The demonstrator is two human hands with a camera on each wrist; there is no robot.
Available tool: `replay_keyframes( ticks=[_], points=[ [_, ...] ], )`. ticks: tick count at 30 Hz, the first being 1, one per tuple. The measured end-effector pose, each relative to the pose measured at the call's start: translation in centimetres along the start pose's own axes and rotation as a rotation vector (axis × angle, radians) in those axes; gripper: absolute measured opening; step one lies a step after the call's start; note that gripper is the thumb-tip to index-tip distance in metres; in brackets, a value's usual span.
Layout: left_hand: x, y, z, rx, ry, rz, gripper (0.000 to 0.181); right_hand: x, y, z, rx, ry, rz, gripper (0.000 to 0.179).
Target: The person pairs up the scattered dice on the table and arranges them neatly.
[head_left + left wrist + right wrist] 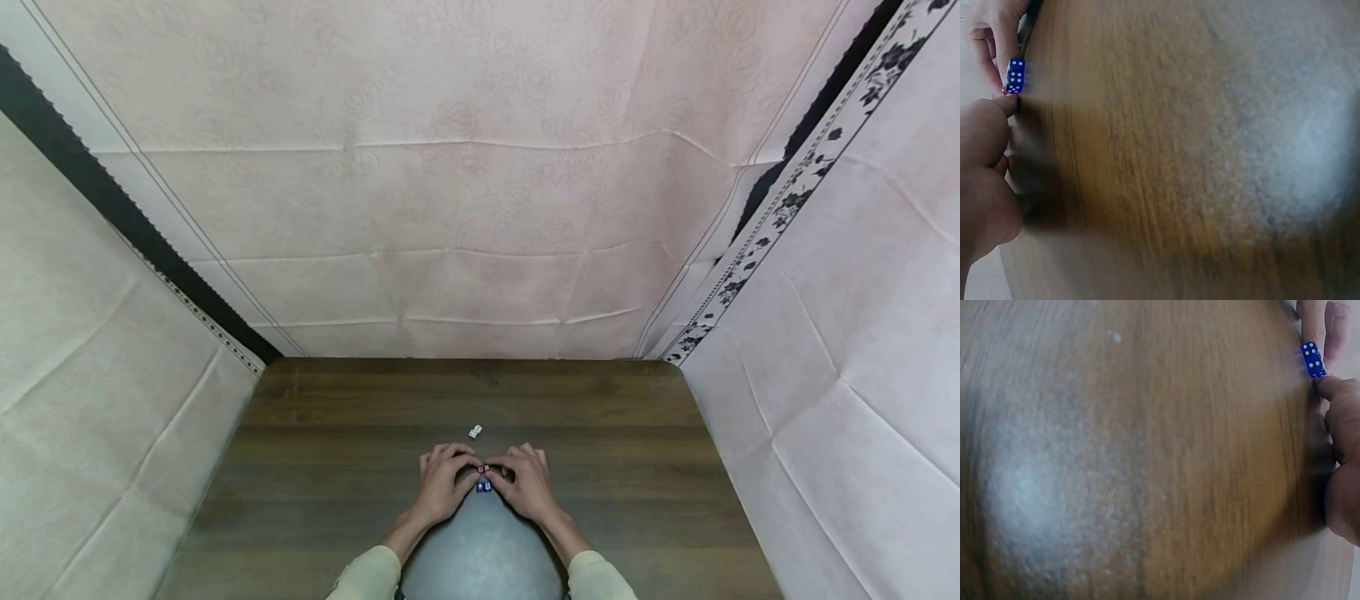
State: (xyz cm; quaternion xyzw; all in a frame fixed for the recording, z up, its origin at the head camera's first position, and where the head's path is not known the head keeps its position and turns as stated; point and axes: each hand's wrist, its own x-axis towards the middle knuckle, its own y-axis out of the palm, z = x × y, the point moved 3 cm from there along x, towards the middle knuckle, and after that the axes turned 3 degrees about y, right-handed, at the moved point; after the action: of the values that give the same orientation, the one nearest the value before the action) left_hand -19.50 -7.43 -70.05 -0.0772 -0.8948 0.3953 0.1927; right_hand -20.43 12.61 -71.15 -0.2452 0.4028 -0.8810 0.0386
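Left hand: we see the left hand (444, 483) with index finger and thumb bent inward, pinching the red dice (483, 468) from their left side.
Right hand: the right hand (525, 483) mirrors it, its index finger and thumb pinching the same dice from the right.
Red dice: we find them between the facing fingertips, low over the table (337, 433); we cannot tell whether they touch its surface.
Blue dice: a pair of blue dice (483, 487), side by side, lies just on the person's side of the red; we cannot tell if the colours touch.
White dice: we note the white dice (476, 432) just beyond the fingers.
Surroundings: pale yellow sleeves (371, 573) cover the forearms; patterned cloth (465, 208) hangs behind the table.
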Motion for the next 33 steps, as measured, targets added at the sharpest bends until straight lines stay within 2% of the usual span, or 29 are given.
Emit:
replay_keyframes(
  ticks=[5, 17, 33],
  points=[
    [-0.07, -0.04, 0.04, 0.003, 0.0, 0.016, 0.013, -0.02, 0.0, 0.03, -0.005, 0.005, 0.004, 0.018],
    [-0.19, 0.12, 0.2, 0.019, -0.007, 0.021, 0.014, -0.02, 0.09, -0.16, 0.028, 0.072, 0.074, 0.016],
    [-0.16, 0.11, 0.25, 0.011, -0.01, 0.01, 0.014, 0.03, 0.01, -0.05, 0.027, 0.069, 0.069, 0.015]
  ],
)
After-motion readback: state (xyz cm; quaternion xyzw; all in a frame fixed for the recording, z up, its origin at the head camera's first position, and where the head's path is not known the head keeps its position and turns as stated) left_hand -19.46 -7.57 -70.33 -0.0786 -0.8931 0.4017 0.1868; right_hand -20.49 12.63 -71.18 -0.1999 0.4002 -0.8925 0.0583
